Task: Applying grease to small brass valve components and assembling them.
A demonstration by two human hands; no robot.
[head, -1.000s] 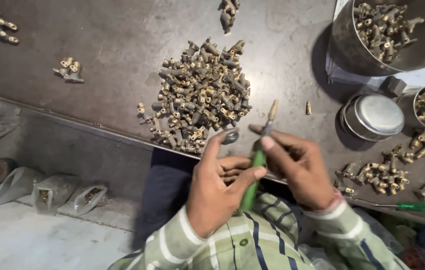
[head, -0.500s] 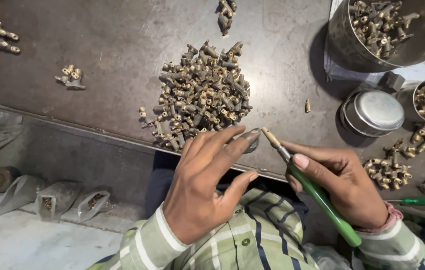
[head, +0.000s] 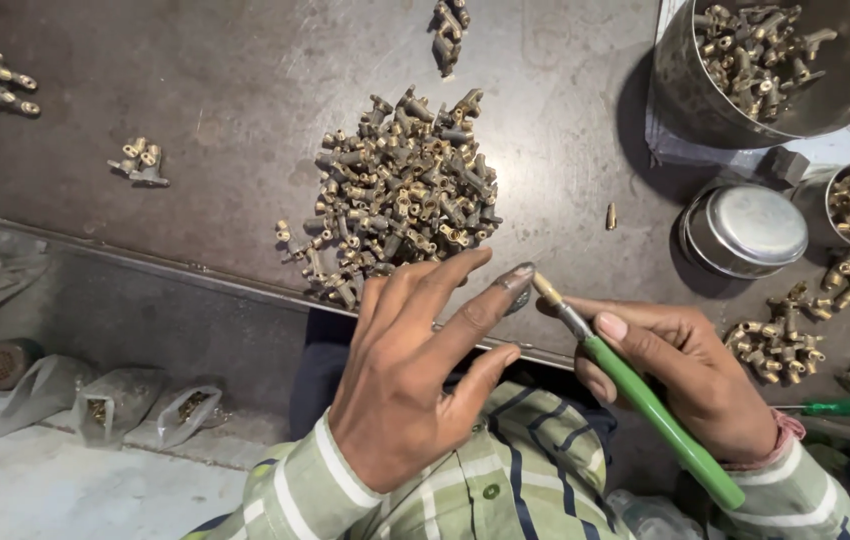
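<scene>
Head view: at the table edge (head: 195,272), right hand (head: 690,375) fingers grip green-handled tool (head: 645,400); left hand (head: 415,380) fingers spread.

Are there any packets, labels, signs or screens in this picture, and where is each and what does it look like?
No labels, signs or screens show.
Plastic bags: three small clear pouches on the pale floor at lower left, below the table edge, lying crumpled; at least two hold something small and brownish.

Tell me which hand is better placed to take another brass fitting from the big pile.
Left, probably. The left hand is open, its fingertips by the near edge of the pile of brass fittings. The right hand is farther off and holds the green-handled tool.
</scene>
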